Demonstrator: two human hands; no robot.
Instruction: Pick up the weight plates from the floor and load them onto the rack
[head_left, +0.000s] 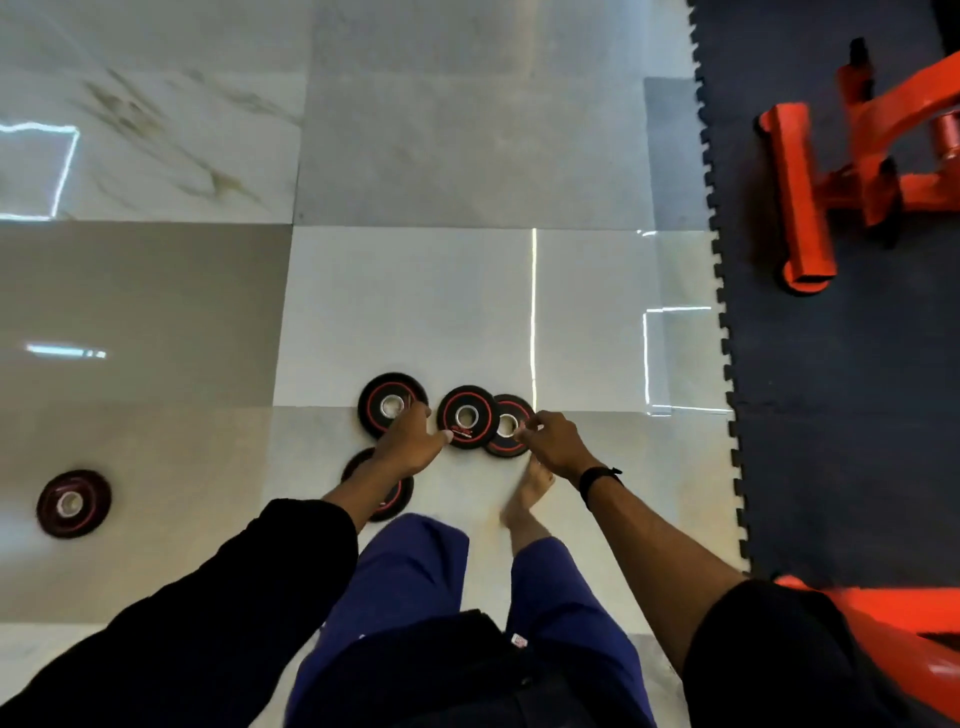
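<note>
A lone weight plate (74, 503), black with a red ring and a silver centre hole, lies flat on the tiled floor (156, 312) at the far left, well apart from the others. Further right, a second plate (390, 404) lies flat, and the left hand (410, 439) reaches down over its near right edge; the fingers are bent onto the plate by its centre hole and the thumb sticks out to the right, but whether they actually clasp it I cannot tell. Just below, another plate (358, 467) lies mostly hidden under the left forearm, which wears a black sleeve (208, 623).

To the right of the left hand, two more plates overlap: the middle plate (466, 415) rests partly on top of the rightmost plate (511, 415). The right hand (553, 439) is at the rightmost plate, its fingertips curled in at the rim of the silver centre hole, pinching there. A black band (597, 480) sits on the right wrist. Beneath that hand a bare foot (527, 499) stands on the tile, with blue trousers (415, 571) below it.

At the right, a dark foam mat (831, 415) with a toothed edge meets the tile. On it stands an orange frame (800, 197), and another orange part (883, 623) shows at the lower right corner.
</note>
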